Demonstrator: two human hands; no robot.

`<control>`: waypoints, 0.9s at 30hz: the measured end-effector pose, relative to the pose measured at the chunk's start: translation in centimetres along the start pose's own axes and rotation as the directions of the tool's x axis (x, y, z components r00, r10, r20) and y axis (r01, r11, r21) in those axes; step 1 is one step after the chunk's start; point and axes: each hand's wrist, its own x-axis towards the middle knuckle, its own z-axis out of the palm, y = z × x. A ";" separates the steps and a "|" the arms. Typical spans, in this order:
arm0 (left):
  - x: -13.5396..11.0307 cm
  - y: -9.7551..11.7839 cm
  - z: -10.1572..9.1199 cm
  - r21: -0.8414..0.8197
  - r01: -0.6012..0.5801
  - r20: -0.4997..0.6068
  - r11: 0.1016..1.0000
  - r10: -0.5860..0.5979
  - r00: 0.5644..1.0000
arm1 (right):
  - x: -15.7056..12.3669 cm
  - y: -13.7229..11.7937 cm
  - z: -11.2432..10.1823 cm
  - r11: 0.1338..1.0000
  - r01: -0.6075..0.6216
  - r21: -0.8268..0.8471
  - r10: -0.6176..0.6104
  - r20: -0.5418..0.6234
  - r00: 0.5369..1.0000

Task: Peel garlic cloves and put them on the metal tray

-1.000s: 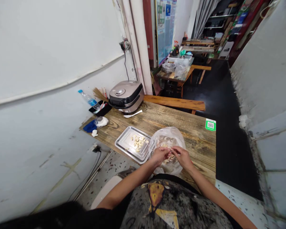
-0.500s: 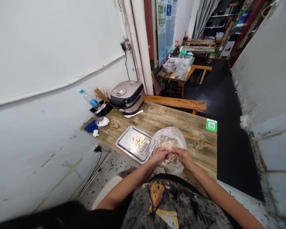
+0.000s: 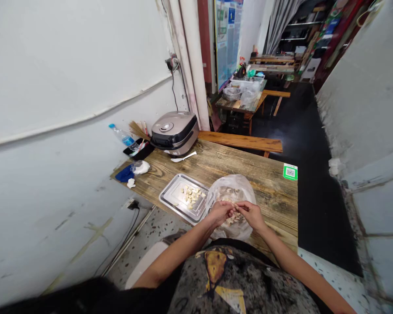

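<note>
Both my hands meet over an open clear plastic bag [image 3: 231, 188] of garlic at the near edge of a wooden table [image 3: 268, 192]. My left hand [image 3: 220, 213] and my right hand [image 3: 251, 214] have their fingers pinched together around a small pale garlic clove [image 3: 235, 207] held between them. Left of the bag lies a shiny metal tray [image 3: 173, 196] with several peeled cloves [image 3: 191, 196] on it.
A grey rice cooker [image 3: 174, 131], a white spoon [image 3: 182, 157], a water bottle [image 3: 123, 138], a blue cloth [image 3: 124, 174] and crumpled tissue sit at the table's far left. A green QR sticker [image 3: 290, 171] marks the right corner. A wooden bench [image 3: 240, 141] stands behind.
None beyond a slight shift of the camera; my hands stay pinched together over the bag.
</note>
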 end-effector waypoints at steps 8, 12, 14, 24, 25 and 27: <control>0.1 0.2 0.1 0.046 -0.012 0.002 0.999 0.012 1.000 | -0.2 -0.3 1.0 0.766 -0.339 0.546 0.357 0.078 0.931; 0.4 -0.4 0.0 0.150 -0.032 -0.056 0.988 0.041 0.998 | -0.3 0.1 1.2 0.614 -0.382 0.691 0.438 0.104 0.893; 0.5 -0.9 -0.2 0.220 -0.028 -0.077 0.975 0.046 0.996 | -0.2 0.4 0.8 0.560 -0.352 0.750 0.460 0.072 0.885; 1.8 -2.8 -0.9 0.600 -0.225 -0.031 0.767 0.303 0.953 | -0.2 1.1 -0.5 0.729 -0.341 0.593 0.412 0.017 0.911; 1.8 -2.6 -0.8 0.591 -0.280 0.004 0.757 0.344 0.939 | -0.3 1.3 -0.4 0.776 -0.324 0.541 0.388 -0.004 0.922; 1.8 -2.2 -0.6 0.571 -0.353 0.033 0.741 0.410 0.912 | -0.4 1.7 -0.2 0.858 -0.287 0.426 0.334 -0.038 0.942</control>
